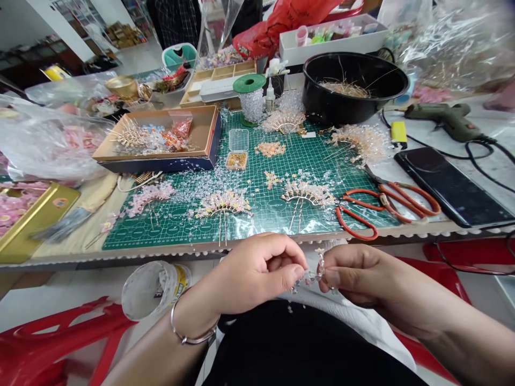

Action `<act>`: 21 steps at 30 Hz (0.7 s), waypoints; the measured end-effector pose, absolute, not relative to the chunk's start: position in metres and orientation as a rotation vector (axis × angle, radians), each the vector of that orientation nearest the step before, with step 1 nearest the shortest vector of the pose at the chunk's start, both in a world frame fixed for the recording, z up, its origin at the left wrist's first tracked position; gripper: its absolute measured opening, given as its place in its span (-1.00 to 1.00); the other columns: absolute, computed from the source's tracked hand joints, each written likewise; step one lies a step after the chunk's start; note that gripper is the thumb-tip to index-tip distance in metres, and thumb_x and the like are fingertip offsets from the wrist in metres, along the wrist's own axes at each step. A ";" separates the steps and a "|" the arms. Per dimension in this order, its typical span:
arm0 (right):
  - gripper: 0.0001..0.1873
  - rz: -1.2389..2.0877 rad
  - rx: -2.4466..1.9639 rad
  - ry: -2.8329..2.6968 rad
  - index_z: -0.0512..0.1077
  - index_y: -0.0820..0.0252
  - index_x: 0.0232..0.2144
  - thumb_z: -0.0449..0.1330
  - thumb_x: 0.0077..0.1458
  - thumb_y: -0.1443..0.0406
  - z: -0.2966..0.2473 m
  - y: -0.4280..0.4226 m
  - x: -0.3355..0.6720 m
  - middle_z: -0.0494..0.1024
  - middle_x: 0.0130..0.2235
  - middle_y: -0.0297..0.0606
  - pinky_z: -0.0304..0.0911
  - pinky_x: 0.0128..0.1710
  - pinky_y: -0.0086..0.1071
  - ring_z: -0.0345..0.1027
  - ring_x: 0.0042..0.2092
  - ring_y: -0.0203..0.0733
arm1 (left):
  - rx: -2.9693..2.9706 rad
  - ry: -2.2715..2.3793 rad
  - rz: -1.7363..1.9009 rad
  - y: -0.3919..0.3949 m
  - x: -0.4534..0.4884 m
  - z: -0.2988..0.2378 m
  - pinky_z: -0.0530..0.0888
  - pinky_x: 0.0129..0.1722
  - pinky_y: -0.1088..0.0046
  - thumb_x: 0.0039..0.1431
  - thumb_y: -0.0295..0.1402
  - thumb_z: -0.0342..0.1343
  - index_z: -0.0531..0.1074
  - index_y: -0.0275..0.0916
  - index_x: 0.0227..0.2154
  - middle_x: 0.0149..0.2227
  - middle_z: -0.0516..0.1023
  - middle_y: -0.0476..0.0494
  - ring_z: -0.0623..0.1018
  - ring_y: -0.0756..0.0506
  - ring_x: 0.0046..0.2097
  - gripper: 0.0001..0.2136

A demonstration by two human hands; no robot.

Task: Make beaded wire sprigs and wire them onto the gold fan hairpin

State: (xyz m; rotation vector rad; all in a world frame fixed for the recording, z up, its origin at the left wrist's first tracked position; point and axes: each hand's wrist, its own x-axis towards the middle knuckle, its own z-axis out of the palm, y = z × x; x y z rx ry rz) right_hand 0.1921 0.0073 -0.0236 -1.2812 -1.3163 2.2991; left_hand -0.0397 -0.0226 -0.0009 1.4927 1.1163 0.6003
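In front of my lap, my left hand (pixel 267 273) and my right hand (pixel 358 273) are both closed in a pinch on one small strand of clear beads (pixel 311 277). A pale flower-like piece shows at the strand's upper end, beside my right fingertips. Just beyond the hands, beaded hair combs with metal prongs lie on the green cutting mat (pixel 257 214): a yellow-and-pink one (pixel 225 203), a peach one (pixel 308 192) and a pink one (pixel 151 197). Loose clear beads are scattered between them. My fingers partly cover the strand.
Red-handled scissors (pixel 410 201), a phone (pixel 454 182) and a glue gun (pixel 450 118) lie to the right. Behind the mat stand a black basin (pixel 354 88), a bead spool (pixel 251 102) and an open box (pixel 161 139). A white bucket (pixel 147 292) sits below the table edge.
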 end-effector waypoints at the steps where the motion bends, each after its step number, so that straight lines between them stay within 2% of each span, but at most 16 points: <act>1: -0.52 2.304 -1.280 -1.317 0.53 0.24 -0.45 0.38 -0.02 -0.09 -0.024 0.007 0.192 0.01 -0.62 -0.54 -0.31 -0.58 -0.43 -0.25 -0.57 -0.44 | 1.570 1.136 0.608 -0.022 -0.040 0.001 0.32 -0.40 0.55 0.26 -0.39 0.15 0.52 -0.23 -0.30 -0.42 0.42 0.04 0.37 0.05 -0.41 -0.94; 5: -0.57 2.315 -1.256 -1.356 0.57 0.25 -0.44 0.39 0.03 -0.04 -0.022 0.004 0.194 0.04 -0.60 -0.52 -0.31 -0.58 -0.43 -0.22 -0.55 -0.43 | 1.761 1.166 0.641 -0.019 -0.038 0.005 0.36 -0.31 0.51 0.23 -0.44 0.18 0.54 -0.22 -0.34 -0.40 0.50 0.02 0.43 0.02 -0.34 -0.94; 8: -0.61 2.308 -1.229 -1.387 0.59 0.21 -0.43 0.36 0.11 -0.01 -0.018 0.001 0.194 0.05 -0.59 -0.51 -0.33 -0.57 -0.43 -0.22 -0.54 -0.42 | 1.686 1.102 0.664 -0.015 -0.038 0.001 0.35 -0.37 0.53 0.22 -0.42 0.22 0.55 -0.23 -0.35 -0.43 0.48 0.03 0.42 0.04 -0.38 -0.96; 11: -0.59 2.292 -1.180 -1.394 0.59 0.22 -0.43 0.35 0.12 -0.03 -0.016 -0.001 0.192 0.03 -0.60 -0.52 -0.35 -0.59 -0.43 -0.24 -0.56 -0.43 | 1.441 0.986 0.668 -0.009 -0.038 -0.012 0.34 -0.43 0.56 0.18 -0.32 0.30 0.54 -0.25 -0.37 -0.45 0.48 0.02 0.40 0.05 -0.43 -0.89; 15: -0.49 2.223 -1.140 -1.371 0.52 0.24 -0.46 0.32 0.10 -0.11 -0.020 0.001 0.189 0.02 -0.61 -0.53 -0.34 -0.59 -0.43 -0.29 -0.57 -0.45 | 1.105 0.834 0.694 -0.008 -0.030 -0.039 0.41 -0.41 0.53 0.10 -0.17 0.38 0.48 -0.27 -0.40 -0.46 0.51 -0.01 0.46 0.04 -0.44 -0.72; 18: -0.49 2.095 -1.149 -1.384 0.48 0.22 -0.44 0.26 0.16 -0.12 -0.022 0.003 0.189 0.01 -0.58 -0.53 -0.30 -0.58 -0.42 -0.28 -0.55 -0.42 | 1.060 0.825 0.722 -0.017 -0.018 -0.053 0.43 -0.44 0.53 0.11 -0.16 0.36 0.42 -0.26 -0.43 -0.48 0.47 0.02 0.45 0.05 -0.47 -0.69; 21: -0.50 1.809 -1.254 -1.532 0.39 0.18 -0.50 0.20 0.24 -0.08 -0.023 0.006 0.191 0.04 -0.55 -0.49 -0.20 -0.56 -0.41 -0.21 -0.52 -0.37 | 1.125 0.865 0.725 -0.030 -0.010 -0.054 0.40 -0.45 0.53 0.26 -0.21 0.22 0.47 -0.26 -0.37 -0.54 0.38 0.07 0.41 0.05 -0.50 -0.79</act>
